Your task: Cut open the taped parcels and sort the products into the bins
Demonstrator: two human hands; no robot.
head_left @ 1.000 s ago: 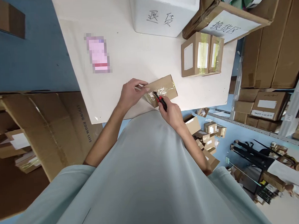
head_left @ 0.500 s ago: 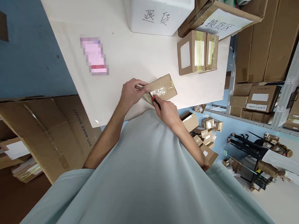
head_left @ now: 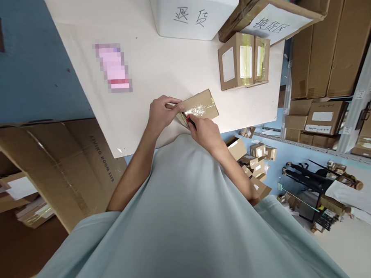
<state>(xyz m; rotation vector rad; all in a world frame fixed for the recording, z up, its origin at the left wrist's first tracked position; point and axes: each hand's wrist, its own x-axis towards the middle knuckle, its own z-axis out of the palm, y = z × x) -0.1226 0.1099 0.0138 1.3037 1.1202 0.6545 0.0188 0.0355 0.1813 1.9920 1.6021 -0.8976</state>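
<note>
A small brown cardboard box (head_left: 204,99), with shiny clear tape across it, lies at an angle on the white table (head_left: 167,70) in front of me. My left hand (head_left: 164,113) grips the box's left end, thumb and fingers closed on it. In my right hand (head_left: 206,132) is a red and black utility knife (head_left: 191,120), held with the fingers wrapped round its handle. The knife's tip is at the taped left end of the box, close to my left fingertips; whether the blade is in the tape I cannot tell.
A white bin (head_left: 195,15) with handwriting stands at the back, beside an open labelled carton (head_left: 272,24). Two taped boxes (head_left: 237,63) stand at the right. A blurred pink item (head_left: 114,68) lies on the left. A large carton (head_left: 69,160) is at lower left; a person (head_left: 322,182) is far right.
My right hand and the knife have shifted slightly up and left along the box end, and less of the knife handle shows. The whole view has also shifted a little.
</note>
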